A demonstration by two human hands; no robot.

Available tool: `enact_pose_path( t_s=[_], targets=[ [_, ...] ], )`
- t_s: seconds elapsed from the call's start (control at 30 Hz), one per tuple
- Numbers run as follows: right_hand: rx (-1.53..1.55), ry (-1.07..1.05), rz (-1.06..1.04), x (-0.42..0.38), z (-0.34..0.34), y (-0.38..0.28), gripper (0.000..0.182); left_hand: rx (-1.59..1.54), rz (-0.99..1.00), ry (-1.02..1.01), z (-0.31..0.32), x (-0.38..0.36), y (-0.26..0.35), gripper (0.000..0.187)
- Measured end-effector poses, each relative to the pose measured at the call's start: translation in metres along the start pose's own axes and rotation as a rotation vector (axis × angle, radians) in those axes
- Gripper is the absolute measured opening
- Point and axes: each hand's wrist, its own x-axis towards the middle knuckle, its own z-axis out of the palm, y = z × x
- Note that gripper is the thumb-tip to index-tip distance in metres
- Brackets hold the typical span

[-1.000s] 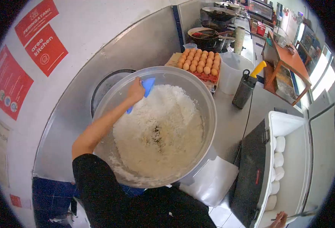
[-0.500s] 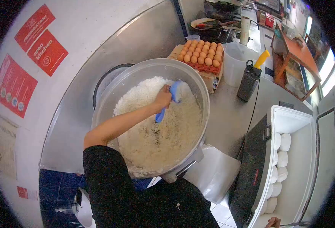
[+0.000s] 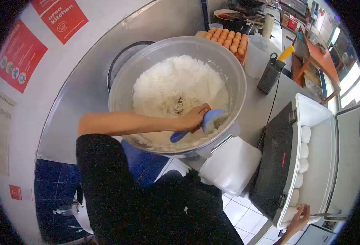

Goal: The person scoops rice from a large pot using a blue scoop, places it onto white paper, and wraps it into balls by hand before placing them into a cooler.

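Left hand (image 3: 194, 118) gripping blue rice paddle (image 3: 206, 124), blade down in cooked rice (image 3: 176, 87) at near-right rim of large metal pot (image 3: 123, 77); right hand (image 3: 300, 218) steadying white cooler box (image 3: 316, 118), grip unclear.

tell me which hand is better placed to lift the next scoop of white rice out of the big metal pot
Left, most likely. The left hand already grips the blue plastic scoop at the near edge of the white rice inside the big metal pot. The right hand is low at the white box, apart from the pot.
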Motion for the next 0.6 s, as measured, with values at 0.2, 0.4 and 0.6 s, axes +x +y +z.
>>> enact_pose_path(
  t_s=[0.2, 0.4, 0.6],
  targets=[
    [0.055, -0.035, 0.116, 0.001, 0.002, 0.000, 0.022, -0.061, -0.279, -0.495, -0.063, 0.011, 0.015, 0.037],
    [0.047, -0.062, 0.030, 0.002, -0.002, 0.007, 0.021, 0.634, 0.474, 0.111, -0.007, 0.041, -0.015, 0.026],
    [0.026, -0.085, 0.032, 0.003, -0.002, 0.005, 0.027, 0.309, -0.025, -0.229, -0.017, -0.005, -0.032, 0.029]
  ],
)
